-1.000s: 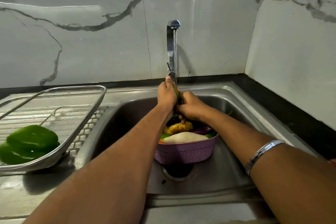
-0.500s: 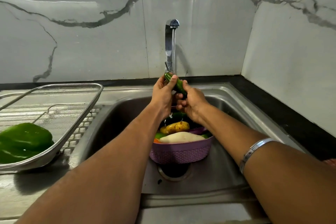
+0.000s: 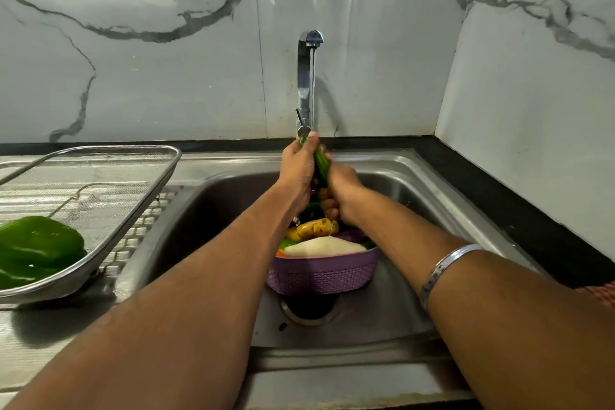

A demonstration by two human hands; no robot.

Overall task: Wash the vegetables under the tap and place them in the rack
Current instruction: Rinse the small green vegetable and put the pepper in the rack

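Both hands meet under the tap (image 3: 307,76), holding a slim green vegetable (image 3: 321,166) in the running stream. The left hand (image 3: 298,165) curls around its upper end, thumb at the top; the right hand (image 3: 339,191) grips the lower part. Compared with half a second ago, the vegetable has turned from slanted to nearly upright, close to the tap's base, which suggests rubbing continues and rinsing is not finished. Below the tap, the purple basket (image 3: 322,271) holds a potato (image 3: 316,226) and a pale vegetable (image 3: 324,247), unwashed by the look of it. Well left of the tap, the rack (image 3: 133,206) already holds a green pepper (image 3: 38,246).
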